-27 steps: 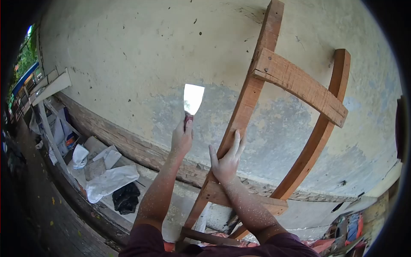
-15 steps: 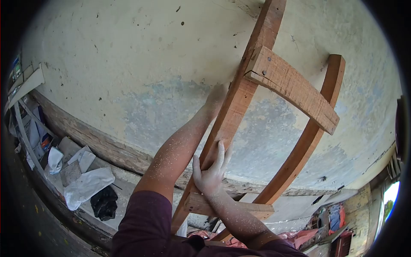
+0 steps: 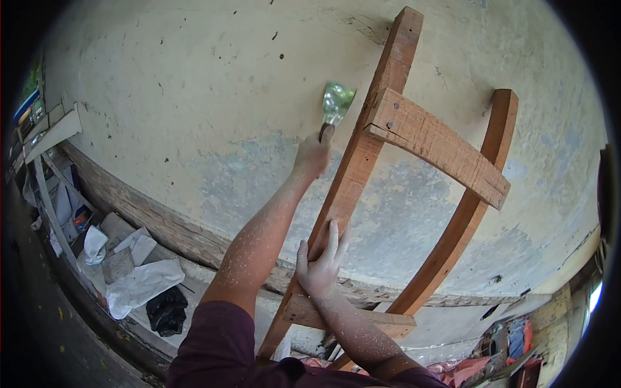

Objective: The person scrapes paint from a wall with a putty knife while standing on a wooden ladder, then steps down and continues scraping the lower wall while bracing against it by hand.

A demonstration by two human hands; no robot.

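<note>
My left hand (image 3: pixel 314 155) is closed round the handle of a putty knife (image 3: pixel 337 103). Its wide shiny blade points up, slightly blurred, and overlaps the wall (image 3: pixel 259 110) just left of a wooden ladder (image 3: pixel 352 171). The ladder leans against that wall, with nailed crosspieces joining its two rails. Lower down, my right hand (image 3: pixel 321 268) holds the left rail, its thumb at the left edge and its fingers stretched up along the wood. Pale dust and flecks cover both forearms. Bluish-grey patches show where the wall's cream surface is worn.
At the lower left lie white sheets (image 3: pixel 145 284), a black plastic bag (image 3: pixel 167 312) and other scraps. A wooden strip (image 3: pixel 149 200) runs along the wall's foot. Red and blue cloths (image 3: pixel 517 339) are heaped at the lower right.
My left hand has come out from behind the ladder's left rail, moving left, and the putty knife now shows. My right hand stays on the rail. The view has shifted slightly.
</note>
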